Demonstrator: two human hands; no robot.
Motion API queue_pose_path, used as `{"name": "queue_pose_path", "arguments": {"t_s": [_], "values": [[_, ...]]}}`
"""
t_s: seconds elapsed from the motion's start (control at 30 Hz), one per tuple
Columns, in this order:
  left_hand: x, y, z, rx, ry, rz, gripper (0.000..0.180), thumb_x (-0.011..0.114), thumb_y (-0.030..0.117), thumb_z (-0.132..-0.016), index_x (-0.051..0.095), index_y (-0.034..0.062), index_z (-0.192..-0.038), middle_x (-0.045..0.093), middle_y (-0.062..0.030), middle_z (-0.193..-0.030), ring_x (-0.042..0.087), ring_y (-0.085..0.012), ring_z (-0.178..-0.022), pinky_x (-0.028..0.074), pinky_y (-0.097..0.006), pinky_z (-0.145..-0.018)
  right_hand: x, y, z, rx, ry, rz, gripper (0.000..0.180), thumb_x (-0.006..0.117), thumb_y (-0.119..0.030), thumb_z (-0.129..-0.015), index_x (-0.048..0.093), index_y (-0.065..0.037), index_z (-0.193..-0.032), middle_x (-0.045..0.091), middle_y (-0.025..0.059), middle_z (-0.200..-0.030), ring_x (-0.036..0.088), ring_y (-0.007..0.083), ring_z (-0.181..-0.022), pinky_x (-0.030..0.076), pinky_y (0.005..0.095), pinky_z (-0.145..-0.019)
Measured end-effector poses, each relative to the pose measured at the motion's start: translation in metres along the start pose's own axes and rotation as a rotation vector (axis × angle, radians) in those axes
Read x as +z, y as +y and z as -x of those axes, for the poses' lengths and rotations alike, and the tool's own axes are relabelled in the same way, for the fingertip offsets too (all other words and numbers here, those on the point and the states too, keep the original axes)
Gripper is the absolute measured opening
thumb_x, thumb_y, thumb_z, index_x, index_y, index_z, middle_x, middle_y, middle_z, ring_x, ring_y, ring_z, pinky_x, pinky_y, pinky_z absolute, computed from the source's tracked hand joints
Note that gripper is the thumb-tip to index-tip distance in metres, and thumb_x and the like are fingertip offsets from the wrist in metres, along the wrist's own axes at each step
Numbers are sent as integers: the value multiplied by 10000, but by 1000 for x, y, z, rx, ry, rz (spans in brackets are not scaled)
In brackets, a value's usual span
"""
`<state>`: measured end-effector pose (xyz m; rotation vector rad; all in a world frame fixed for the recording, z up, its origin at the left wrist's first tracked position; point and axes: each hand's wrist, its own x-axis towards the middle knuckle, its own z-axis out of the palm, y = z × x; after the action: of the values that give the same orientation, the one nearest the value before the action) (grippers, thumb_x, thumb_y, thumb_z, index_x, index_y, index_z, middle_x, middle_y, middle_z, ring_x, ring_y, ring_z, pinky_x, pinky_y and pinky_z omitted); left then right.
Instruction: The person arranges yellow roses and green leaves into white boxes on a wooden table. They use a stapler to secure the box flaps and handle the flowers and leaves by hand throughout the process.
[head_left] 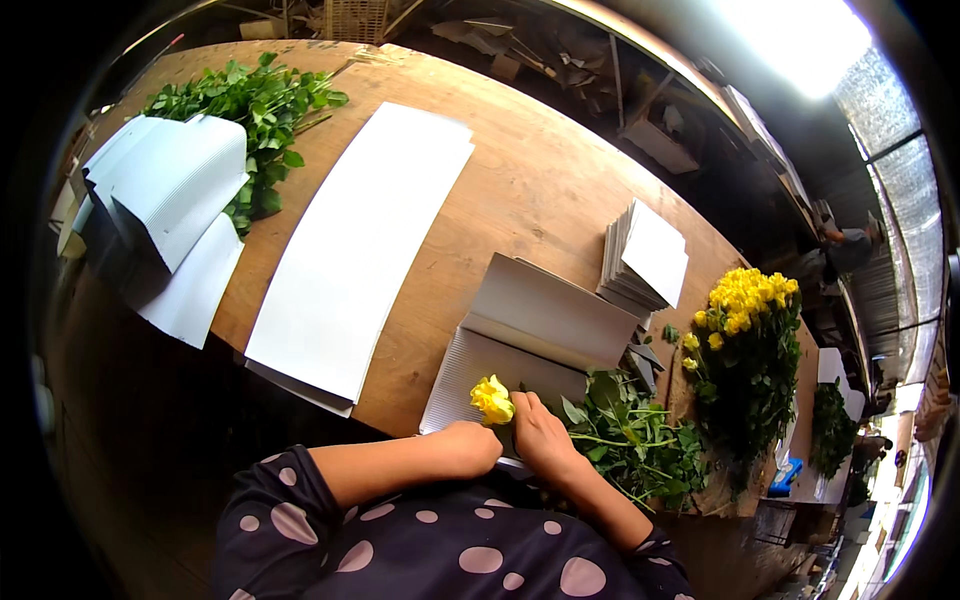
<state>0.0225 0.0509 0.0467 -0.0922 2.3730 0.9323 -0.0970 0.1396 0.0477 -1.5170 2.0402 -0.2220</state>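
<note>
A single yellow rose (491,399) lies over the ridged inner face of a folded corrugated cardboard sheet (465,378) at the table's near edge. Close beside the bloom, my right hand (540,435) is closed, its fingers together around the stem side of the rose; the stem there is mostly hidden. My left hand (470,450) is curled into a fist just below the bloom, and whatever it may grip is out of sight. Green rose stems and leaves (640,440) spread across the table right of my right hand.
Long white sheets (360,250) lie left of centre on the wooden table (530,190). Folded white cardboard (180,190) and leafy greens (270,110) are at far left. Stacked cards (645,255), a bunch of yellow roses (745,300) and a blue tool (786,478) stand rightward.
</note>
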Motion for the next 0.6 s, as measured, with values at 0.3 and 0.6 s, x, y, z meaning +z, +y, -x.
{"name": "queue_pose_path", "arguments": {"t_s": [0.3, 0.6], "values": [[14, 2, 4, 24, 177, 24, 189, 501, 106, -714, 641, 3, -788, 632, -161, -776, 626, -286, -713, 493, -384, -596, 11, 13, -12, 16, -133, -277, 452, 608, -227, -764, 457, -8, -1130, 460, 218, -1088, 487, 375, -976, 414, 389, -810], [16, 32, 14, -191, 257, -387, 247, 596, 196, -686, 628, 17, -854, 520, -103, -852, 539, -193, -752, 454, -288, -527, 7, -2, -14, -97, -221, 117, 320, 550, -198, -754, 480, -37, -1022, 492, 169, -980, 532, 358, -835, 457, 405, -698]]}}
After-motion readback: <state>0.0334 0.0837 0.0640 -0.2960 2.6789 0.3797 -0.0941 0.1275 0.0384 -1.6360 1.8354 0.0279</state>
